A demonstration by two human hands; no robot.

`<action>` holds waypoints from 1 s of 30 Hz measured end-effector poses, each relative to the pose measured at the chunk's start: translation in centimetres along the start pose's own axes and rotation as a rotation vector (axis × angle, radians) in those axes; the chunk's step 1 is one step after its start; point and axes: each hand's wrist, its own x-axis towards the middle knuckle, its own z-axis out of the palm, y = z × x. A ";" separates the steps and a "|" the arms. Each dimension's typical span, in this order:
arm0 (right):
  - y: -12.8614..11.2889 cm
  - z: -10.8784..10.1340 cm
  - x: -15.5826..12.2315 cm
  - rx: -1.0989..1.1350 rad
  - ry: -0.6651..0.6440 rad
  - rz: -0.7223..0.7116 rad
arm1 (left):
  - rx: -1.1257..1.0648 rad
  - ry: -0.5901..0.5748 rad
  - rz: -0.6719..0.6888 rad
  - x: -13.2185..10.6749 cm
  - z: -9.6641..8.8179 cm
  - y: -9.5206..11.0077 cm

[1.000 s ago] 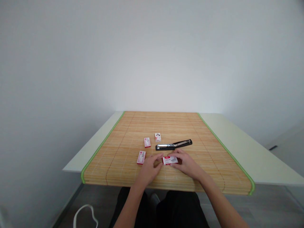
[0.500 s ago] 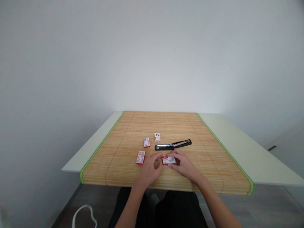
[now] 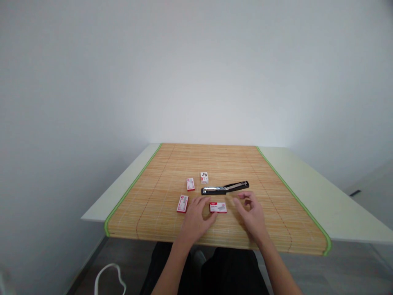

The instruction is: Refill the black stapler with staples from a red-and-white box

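Observation:
A small red-and-white box (image 3: 218,207), of the kind staples come in, lies flat near the front of the mat. My left hand (image 3: 196,217) holds its left end, fingertips by the upper corner and thumb at the lower edge. My right hand (image 3: 252,213) is off to the right of the box, fingers apart and curved, with nothing in it. Just beyond the hands is a black stapler (image 3: 225,188), unfolded so that its metal inside shows. Left of my left hand lies a second red-and-white box (image 3: 182,203).
Farther back are a third red-and-white box (image 3: 190,184) and a small white box (image 3: 204,177) with a dark picture. Everything lies on a bamboo mat (image 3: 215,159) with green edging, over a white table (image 3: 294,172). A wall stands behind.
My right hand has let go of the box and moved right. The left thumb has come to the box's lower edge. The box has stayed in nearly the same place.

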 end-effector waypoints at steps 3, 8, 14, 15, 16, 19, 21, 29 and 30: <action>2.2 -0.4 1.1 0.184 0.271 0.141 | 0.177 0.022 -0.024 0.0 0.1 1.1; 4.3 -0.7 4.3 0.577 0.144 0.338 | 0.364 0.049 -0.080 0.2 0.8 1.7; 3.7 -1.2 6.0 0.804 -0.093 0.403 | 0.444 0.054 -0.113 0.8 1.7 1.9; 3.6 -1.2 6.0 0.829 -0.111 0.403 | 0.450 0.053 -0.119 0.9 1.7 2.0; 3.4 -1.3 5.9 0.843 -0.123 0.401 | 0.455 0.052 -0.125 0.9 1.8 2.1; 2.8 -1.1 5.6 0.845 -0.152 0.368 | 0.448 0.057 -0.135 1.0 1.8 2.3; 2.3 -0.8 5.6 0.809 -0.152 0.318 | 0.413 0.063 -0.131 1.0 1.8 2.4; -1.0 2.5 8.2 0.366 -0.311 0.007 | 0.201 0.110 -0.126 1.1 1.8 2.2; -1.6 3.1 8.5 0.310 -0.357 -0.036 | 0.197 0.109 -0.125 1.0 1.8 2.2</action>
